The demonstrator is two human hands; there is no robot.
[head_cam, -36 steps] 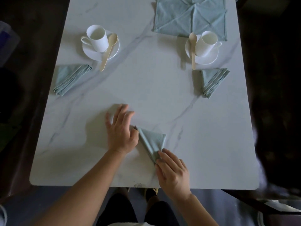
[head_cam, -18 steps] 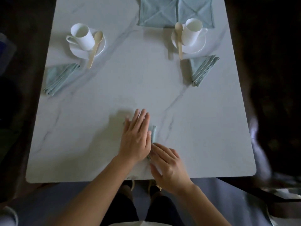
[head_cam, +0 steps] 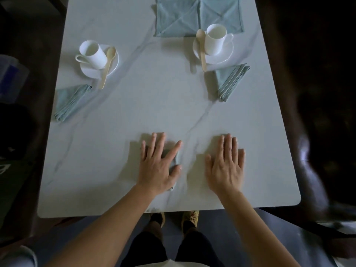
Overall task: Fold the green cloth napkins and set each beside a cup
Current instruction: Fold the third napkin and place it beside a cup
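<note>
The folded napkin (head_cam: 177, 158) lies near the front edge of the table (head_cam: 154, 105), mostly hidden under the left hand (head_cam: 159, 166), whose fingers are spread flat and press it down. It looks light, soft and limp, and would likely spring open unless pinched through all layers at its thick folded edge. The right hand (head_cam: 225, 164) rests flat on the marble nearby, fingers straight, holding nothing. 2 finished napkins (head_cam: 230, 79) lie near the 2 cups (head_cam: 214, 39).

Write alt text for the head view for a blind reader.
A person's left hand presses flat on a small folded green napkin near a white marble table's front edge; the right hand lies open beside it. Farther back, two cups each have a finished napkin alongside.
</note>
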